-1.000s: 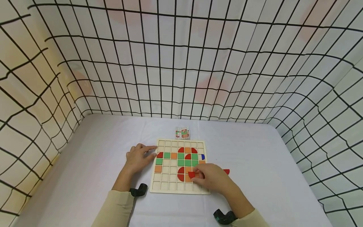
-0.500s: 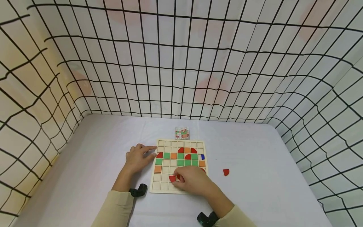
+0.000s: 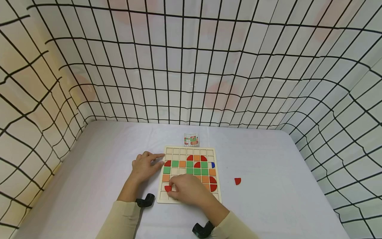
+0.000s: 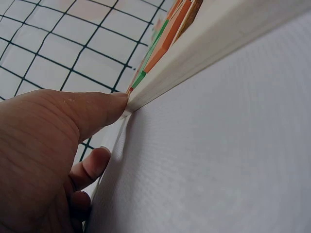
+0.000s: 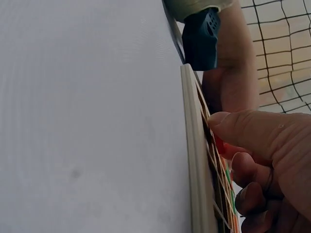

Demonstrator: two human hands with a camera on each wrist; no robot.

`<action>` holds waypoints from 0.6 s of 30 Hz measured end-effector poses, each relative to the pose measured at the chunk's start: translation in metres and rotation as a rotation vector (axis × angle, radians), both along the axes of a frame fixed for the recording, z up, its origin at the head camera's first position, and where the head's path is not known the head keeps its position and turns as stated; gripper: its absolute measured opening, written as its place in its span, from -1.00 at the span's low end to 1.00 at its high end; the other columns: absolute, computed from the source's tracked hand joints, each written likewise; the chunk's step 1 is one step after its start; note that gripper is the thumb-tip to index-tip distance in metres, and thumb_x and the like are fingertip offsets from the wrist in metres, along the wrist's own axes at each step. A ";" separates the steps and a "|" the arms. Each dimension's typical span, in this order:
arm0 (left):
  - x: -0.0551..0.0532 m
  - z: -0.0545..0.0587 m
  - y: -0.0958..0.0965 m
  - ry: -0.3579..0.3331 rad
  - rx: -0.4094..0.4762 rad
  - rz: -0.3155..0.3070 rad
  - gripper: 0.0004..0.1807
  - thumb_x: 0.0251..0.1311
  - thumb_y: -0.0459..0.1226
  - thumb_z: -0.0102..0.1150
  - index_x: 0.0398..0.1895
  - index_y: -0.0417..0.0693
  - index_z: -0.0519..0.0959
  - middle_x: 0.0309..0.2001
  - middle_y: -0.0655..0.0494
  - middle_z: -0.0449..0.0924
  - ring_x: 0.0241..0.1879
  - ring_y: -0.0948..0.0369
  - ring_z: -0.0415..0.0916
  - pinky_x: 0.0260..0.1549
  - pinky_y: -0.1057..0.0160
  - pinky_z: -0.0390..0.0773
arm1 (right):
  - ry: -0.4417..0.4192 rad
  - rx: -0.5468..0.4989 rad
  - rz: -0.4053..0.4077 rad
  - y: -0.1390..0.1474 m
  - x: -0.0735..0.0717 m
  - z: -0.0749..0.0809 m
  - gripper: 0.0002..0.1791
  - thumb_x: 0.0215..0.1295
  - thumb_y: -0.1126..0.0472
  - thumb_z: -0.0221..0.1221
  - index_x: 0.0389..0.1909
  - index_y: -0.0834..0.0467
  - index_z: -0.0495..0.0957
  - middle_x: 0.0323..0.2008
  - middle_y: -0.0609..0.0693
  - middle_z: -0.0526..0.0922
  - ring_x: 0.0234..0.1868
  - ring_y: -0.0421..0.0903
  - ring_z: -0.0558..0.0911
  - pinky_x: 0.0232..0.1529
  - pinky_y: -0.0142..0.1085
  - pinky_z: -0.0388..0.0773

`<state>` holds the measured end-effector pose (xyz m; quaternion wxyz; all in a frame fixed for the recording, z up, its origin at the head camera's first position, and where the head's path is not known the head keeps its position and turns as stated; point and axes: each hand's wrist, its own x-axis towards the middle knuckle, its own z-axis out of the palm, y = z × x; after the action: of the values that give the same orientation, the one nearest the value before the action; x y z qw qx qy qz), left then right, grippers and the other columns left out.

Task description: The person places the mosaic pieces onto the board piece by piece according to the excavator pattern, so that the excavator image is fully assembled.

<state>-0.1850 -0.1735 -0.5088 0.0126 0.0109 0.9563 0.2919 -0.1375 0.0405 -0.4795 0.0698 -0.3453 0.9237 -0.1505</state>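
Observation:
A pale wooden grid board (image 3: 191, 151) lies on the table, bearing green and orange squares plus red quarter-round tiles. My right hand (image 3: 191, 190) pinches a red quarter-round tile (image 3: 168, 188) between thumb and fingers, low over the board's left column, beneath an orange square (image 3: 165, 178). In the right wrist view the red tile (image 5: 219, 144) shows just behind the thumb, close to the board's surface. My left hand (image 3: 145, 168) rests at the board's left edge with fingers extended; in the left wrist view its thumb (image 4: 109, 108) touches the board's side.
One loose red quarter-round tile (image 3: 237, 181) lies on the white tablecloth right of the board. A small patterned card (image 3: 191, 140) sits beyond the far edge. Black wire mesh (image 3: 191, 73) stands around the back and sides. A blue tile (image 3: 213, 165) is near the board's right edge.
My right hand has carried the red quarter-round tile leftward across the board to its left column, uncovering red and orange tiles at the right. My left hand stays put.

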 end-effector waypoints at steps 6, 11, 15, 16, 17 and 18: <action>0.000 -0.001 0.000 -0.002 0.001 0.003 -0.59 0.31 0.01 0.25 0.22 0.30 0.66 -0.10 0.00 0.52 -0.12 0.05 0.36 -0.13 -0.03 0.23 | 0.017 0.006 -0.019 -0.007 -0.002 -0.006 -0.74 0.28 -0.10 0.33 -0.17 -0.04 0.69 -0.53 -0.29 0.56 -0.49 -0.34 0.44 -0.45 -0.44 0.36; 0.000 -0.002 -0.001 -0.002 0.001 0.002 -0.59 0.32 0.01 0.25 0.22 0.31 0.65 -0.08 0.00 0.52 -0.13 0.05 0.35 -0.13 -0.03 0.22 | 0.019 0.007 -0.036 -0.011 -0.005 -0.006 -0.72 0.30 -0.10 0.32 -0.08 -0.04 0.70 -0.51 -0.28 0.57 -0.46 -0.33 0.45 -0.43 -0.44 0.38; 0.000 -0.002 -0.002 -0.008 0.004 0.002 -0.59 0.32 0.01 0.24 0.22 0.30 0.65 -0.07 -0.01 0.52 -0.13 0.05 0.35 -0.13 -0.02 0.21 | 0.017 0.014 -0.032 -0.014 -0.006 -0.005 -0.70 0.31 -0.10 0.33 -0.04 -0.05 0.70 -0.51 -0.29 0.58 -0.44 -0.32 0.46 -0.39 -0.43 0.42; 0.000 -0.002 -0.001 -0.008 0.006 0.003 -0.59 0.32 0.01 0.24 0.22 0.30 0.65 -0.07 -0.01 0.52 -0.12 0.05 0.35 -0.13 -0.02 0.21 | 0.015 0.015 -0.033 -0.014 -0.005 -0.005 -0.69 0.31 -0.10 0.33 -0.04 -0.05 0.70 -0.50 -0.29 0.59 -0.43 -0.32 0.47 -0.38 -0.43 0.43; 0.000 -0.002 -0.001 -0.008 0.009 0.003 -0.59 0.32 0.01 0.25 0.22 0.30 0.65 -0.06 -0.01 0.52 -0.12 0.05 0.36 -0.13 -0.02 0.21 | 0.014 0.016 -0.033 -0.015 -0.005 -0.005 -0.69 0.31 -0.10 0.33 -0.04 -0.05 0.70 -0.50 -0.29 0.59 -0.43 -0.32 0.47 -0.36 -0.43 0.44; 0.000 -0.002 -0.001 -0.006 0.011 0.003 -0.59 0.31 0.01 0.25 0.22 0.30 0.66 -0.06 -0.01 0.53 -0.12 0.05 0.36 -0.13 -0.02 0.21 | 0.012 0.015 -0.033 -0.015 -0.005 -0.005 -0.69 0.30 -0.10 0.33 -0.04 -0.04 0.70 -0.49 -0.29 0.60 -0.42 -0.32 0.48 -0.35 -0.43 0.45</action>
<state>-0.1849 -0.1743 -0.5107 0.0148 0.0085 0.9546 0.2975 -0.1427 0.0256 -0.4841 0.0643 -0.3305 0.9308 -0.1425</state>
